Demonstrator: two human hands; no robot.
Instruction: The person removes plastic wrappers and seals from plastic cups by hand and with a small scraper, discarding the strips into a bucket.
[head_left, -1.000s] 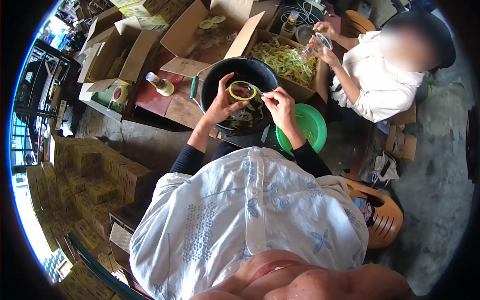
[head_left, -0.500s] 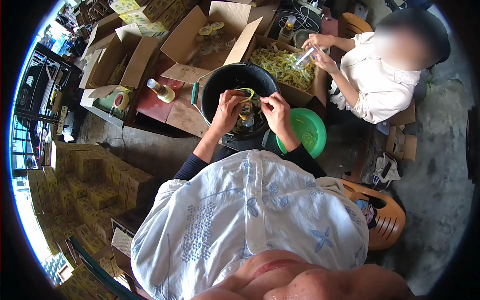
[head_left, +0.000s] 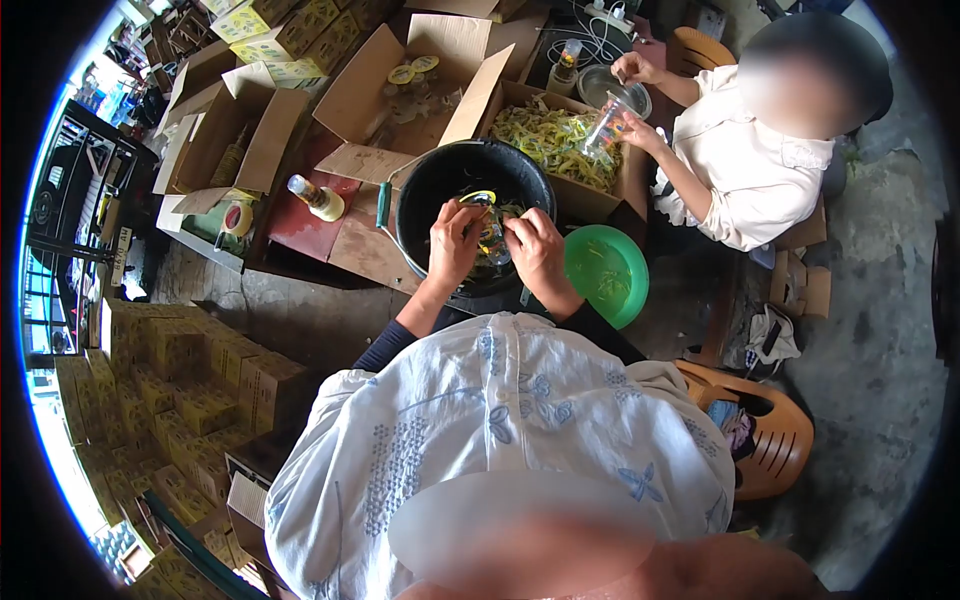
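Note:
Over the black bucket [head_left: 412, 185] I hold a clear plastic container [head_left: 490, 240] with a yellow rim and coloured print. My left hand [head_left: 453, 243] has its fingers closed on the container's left side, near the rim. On the right side, my right hand [head_left: 538, 250] is closed at the container too; its fingertips are partly hidden. Yellow-green strips show inside the bucket below. A green basin [head_left: 606, 275] with a few strips in it stands right of the bucket. Behind it is a cardboard box of yellow-green strips [head_left: 560, 140].
A co-worker [head_left: 750, 170] at the right holds a clear container [head_left: 603, 130] beside a metal bowl. Open cardboard boxes [head_left: 365, 95] and a bottle [head_left: 318, 198] stand on the table. Stacked cartons [head_left: 200, 370] are at the left, an orange chair [head_left: 775, 440] at the lower right.
The container has tipped from rim facing me to hanging lower between my hands. Both hands have come closer together and lower. The co-worker's container has shifted, and one co-worker hand has lifted off it.

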